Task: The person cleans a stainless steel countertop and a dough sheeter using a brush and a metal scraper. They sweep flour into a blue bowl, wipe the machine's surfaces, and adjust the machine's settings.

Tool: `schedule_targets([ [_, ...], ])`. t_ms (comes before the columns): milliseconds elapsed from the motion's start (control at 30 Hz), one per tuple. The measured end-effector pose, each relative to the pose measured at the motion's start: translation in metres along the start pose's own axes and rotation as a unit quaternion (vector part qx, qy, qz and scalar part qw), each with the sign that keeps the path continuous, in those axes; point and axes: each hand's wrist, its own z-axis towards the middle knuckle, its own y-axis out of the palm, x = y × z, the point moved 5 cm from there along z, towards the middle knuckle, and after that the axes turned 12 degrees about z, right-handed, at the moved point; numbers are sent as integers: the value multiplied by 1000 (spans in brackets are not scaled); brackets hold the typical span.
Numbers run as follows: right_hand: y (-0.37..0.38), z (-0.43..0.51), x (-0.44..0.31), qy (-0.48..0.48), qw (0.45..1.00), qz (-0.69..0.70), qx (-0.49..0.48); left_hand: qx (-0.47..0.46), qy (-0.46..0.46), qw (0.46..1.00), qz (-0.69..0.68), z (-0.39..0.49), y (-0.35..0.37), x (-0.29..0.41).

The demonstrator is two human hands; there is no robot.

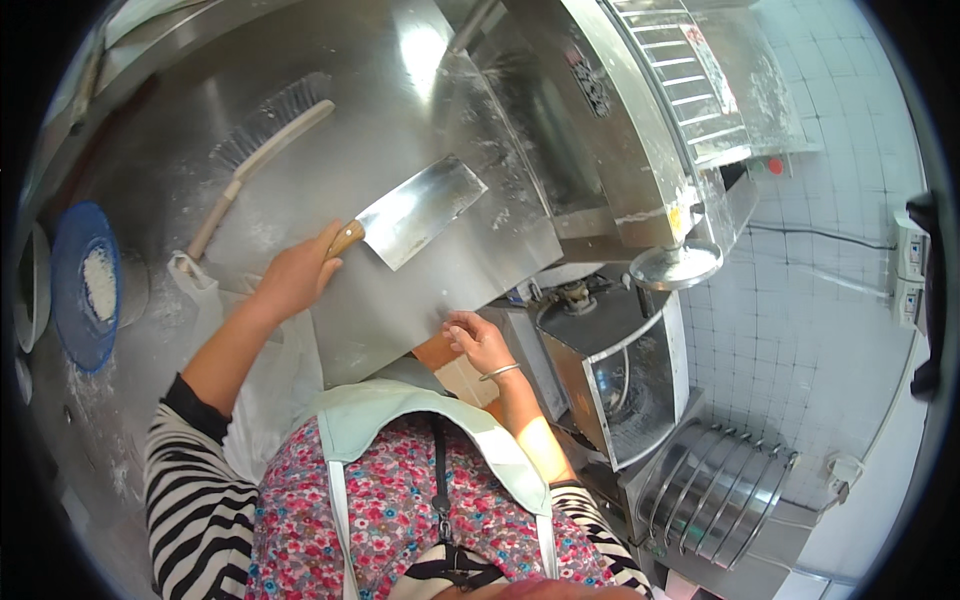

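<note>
My left hand [296,274] is closed around the wooden handle of a cleaver [421,212], whose broad blade points up and to the right over the stainless steel table [390,330]. Loosely curled and holding nothing, my right hand [478,341] is by the near table edge, a bangle on its wrist. Beyond my left hand lies a long-handled bench brush [274,146] with dark bristles. Its handle end reaches a white plastic bag [281,360], which lies partly under my left forearm.
At the far left stands a blue-rimmed bowl [66,300] with white powder or grains. White residue marks the table. A steel machine [637,150] with a wire guard adjoins the table's right side. Lower right are an open metal-cased machine [630,375] and a ribbed steel drum [712,487].
</note>
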Motion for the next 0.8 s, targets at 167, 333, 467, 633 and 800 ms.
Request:
schedule_targets([
  [167, 48, 36, -26, -12, 994, -74, -78, 31, -132, 991, -14, -29, 32, -44],
  [333, 98, 62, -52, -29, 978, -135, -154, 80, -148, 983, -76, -43, 54, -60],
  [467, 122, 65, -61, -24, 976, -136, -170, 149, -119, 980, 48, -50, 26, -79],
  [633, 144, 63, -66, 6, 975, -110, -193, 305, -238, 903, 184, -42, -27, -156],
  [800, 167, 63, -84, 8, 966, -139, -216, 163, -256, 947, 105, -27, -11, -202],
])
